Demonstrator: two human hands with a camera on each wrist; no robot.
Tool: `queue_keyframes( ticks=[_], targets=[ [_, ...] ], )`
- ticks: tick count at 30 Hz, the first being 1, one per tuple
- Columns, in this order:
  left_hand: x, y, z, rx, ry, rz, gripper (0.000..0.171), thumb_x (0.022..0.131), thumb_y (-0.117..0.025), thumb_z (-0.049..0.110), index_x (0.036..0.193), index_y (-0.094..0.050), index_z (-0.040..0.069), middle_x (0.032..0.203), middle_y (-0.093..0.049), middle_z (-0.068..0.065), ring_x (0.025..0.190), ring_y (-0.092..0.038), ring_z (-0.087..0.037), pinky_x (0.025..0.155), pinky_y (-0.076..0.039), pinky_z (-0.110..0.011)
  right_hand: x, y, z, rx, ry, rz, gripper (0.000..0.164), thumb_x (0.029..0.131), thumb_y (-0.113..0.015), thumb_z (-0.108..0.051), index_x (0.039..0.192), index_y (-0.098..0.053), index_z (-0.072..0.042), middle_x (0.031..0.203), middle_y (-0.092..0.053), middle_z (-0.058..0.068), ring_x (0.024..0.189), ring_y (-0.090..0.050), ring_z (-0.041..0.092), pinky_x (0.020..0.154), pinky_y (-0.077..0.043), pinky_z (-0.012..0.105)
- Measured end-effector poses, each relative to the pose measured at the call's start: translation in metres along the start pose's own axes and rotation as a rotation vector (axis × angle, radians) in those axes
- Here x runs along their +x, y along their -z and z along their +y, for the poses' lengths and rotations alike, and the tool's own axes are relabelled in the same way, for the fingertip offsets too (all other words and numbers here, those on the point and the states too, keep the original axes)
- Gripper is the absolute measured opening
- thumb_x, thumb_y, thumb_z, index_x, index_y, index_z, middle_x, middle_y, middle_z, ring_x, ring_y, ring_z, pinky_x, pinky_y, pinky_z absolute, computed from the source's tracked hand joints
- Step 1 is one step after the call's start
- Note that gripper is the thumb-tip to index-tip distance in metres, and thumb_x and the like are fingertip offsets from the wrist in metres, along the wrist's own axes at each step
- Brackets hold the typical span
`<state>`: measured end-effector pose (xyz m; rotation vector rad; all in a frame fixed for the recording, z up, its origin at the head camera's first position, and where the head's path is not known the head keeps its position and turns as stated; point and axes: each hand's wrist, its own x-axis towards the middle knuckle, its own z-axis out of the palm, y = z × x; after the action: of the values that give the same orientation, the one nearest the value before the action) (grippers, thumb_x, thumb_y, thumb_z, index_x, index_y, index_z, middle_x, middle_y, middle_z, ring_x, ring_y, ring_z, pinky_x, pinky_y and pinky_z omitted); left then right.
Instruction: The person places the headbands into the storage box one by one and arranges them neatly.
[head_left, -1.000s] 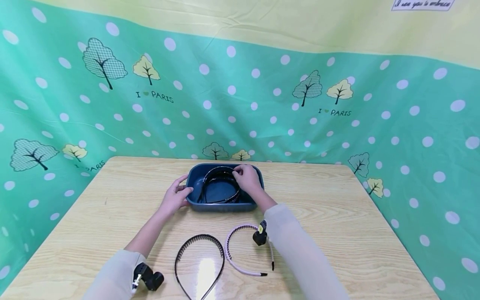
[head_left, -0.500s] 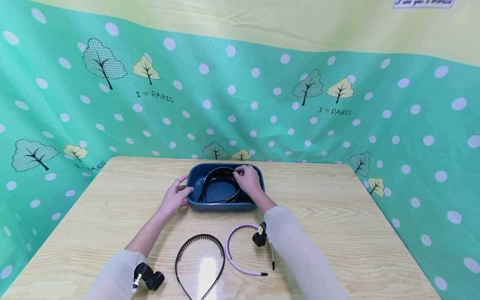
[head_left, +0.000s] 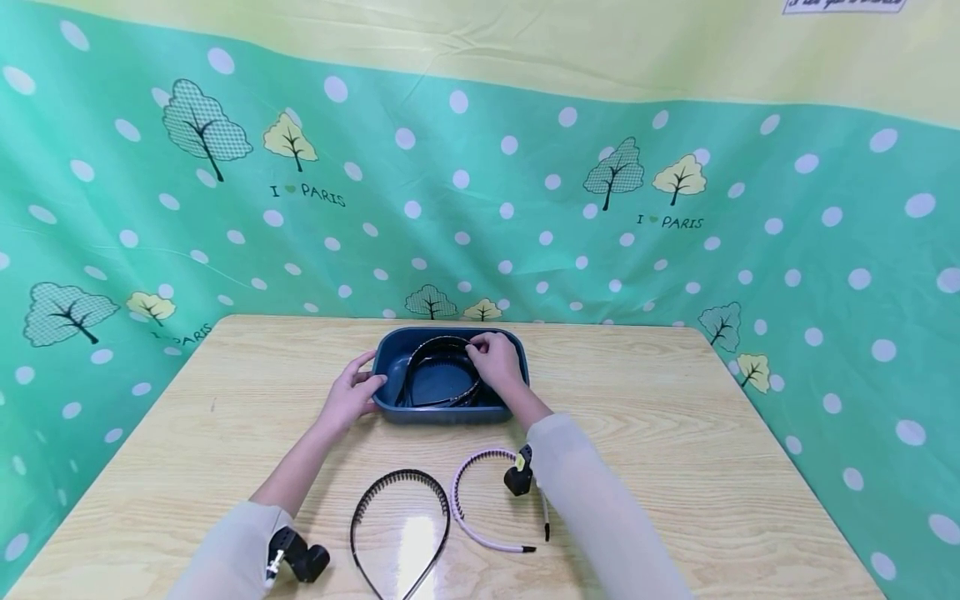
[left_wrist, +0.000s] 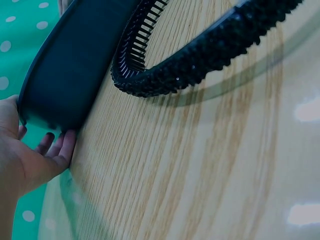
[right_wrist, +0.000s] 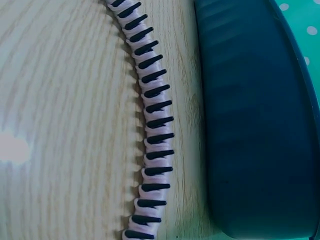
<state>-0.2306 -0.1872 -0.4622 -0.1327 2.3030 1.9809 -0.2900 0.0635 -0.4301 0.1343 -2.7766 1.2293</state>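
A dark blue plastic basin (head_left: 447,415) stands toward the back of the table. My left hand (head_left: 349,393) grips its left end, thumb at the rim and fingers along the outside; the left wrist view shows this hand (left_wrist: 30,160) at the basin's end (left_wrist: 65,75). Inside lie black headbands (head_left: 408,375), overlapping one another. My right hand (head_left: 495,358) reaches over the basin's right side and pinches the topmost black headband near its upper right. This hand is out of sight in the right wrist view, where the basin's side wall (right_wrist: 260,125) shows.
On the table nearer the body lies a black toothed headband (head_left: 360,508), its textured band (left_wrist: 190,70) large in the left wrist view. Beside it is a pale lilac headband (head_left: 480,537) with black teeth (right_wrist: 157,122), partly behind the right wrist camera. A green dotted cloth (head_left: 480,208) hangs behind.
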Motion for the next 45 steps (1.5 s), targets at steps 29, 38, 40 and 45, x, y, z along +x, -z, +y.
queue_keyframes(
  ticks=[29,38,40,45],
  targets=[
    [-0.001,0.0,0.002,0.001,0.005,0.001,0.058,0.095,-0.052,0.021,0.148,-0.027,0.019,0.133,-0.04,-0.025,0.094,-0.06,-0.02,0.072,-0.057,-0.027,0.001,-0.001,0.0,-0.012,-0.006,0.008,0.022,0.089,-0.063,-0.028,0.104,-0.07,-0.012,0.082,-0.062,0.002,0.069,-0.053,0.015,0.06,-0.045,0.026],
    [-0.002,0.0,0.002,0.012,0.008,-0.002,0.058,0.096,-0.051,0.022,0.148,-0.026,0.02,0.134,-0.04,-0.024,0.099,-0.059,-0.023,0.073,-0.057,-0.027,0.001,0.004,0.0,-0.013,-0.006,0.018,0.022,0.089,-0.063,-0.03,0.103,-0.07,-0.013,0.087,-0.061,0.003,0.074,-0.054,0.016,0.064,-0.046,0.027],
    [-0.002,-0.001,0.003,0.013,0.007,0.001,0.058,0.096,-0.051,0.022,0.148,-0.026,0.02,0.134,-0.04,-0.024,0.099,-0.059,-0.023,0.073,-0.057,-0.027,0.001,0.006,0.0,-0.023,-0.005,0.023,0.022,0.089,-0.063,-0.03,0.103,-0.07,-0.014,0.089,-0.061,0.003,0.077,-0.054,0.016,0.066,-0.047,0.028],
    [-0.002,-0.001,0.003,0.014,0.005,0.002,0.058,0.096,-0.051,0.022,0.148,-0.026,0.02,0.134,-0.04,-0.025,0.099,-0.059,-0.023,0.073,-0.057,-0.026,-0.001,0.009,-0.001,-0.06,0.018,0.017,0.023,0.09,-0.062,-0.032,0.103,-0.07,-0.016,0.088,-0.061,0.001,0.075,-0.054,0.015,0.064,-0.046,0.027]
  ],
)
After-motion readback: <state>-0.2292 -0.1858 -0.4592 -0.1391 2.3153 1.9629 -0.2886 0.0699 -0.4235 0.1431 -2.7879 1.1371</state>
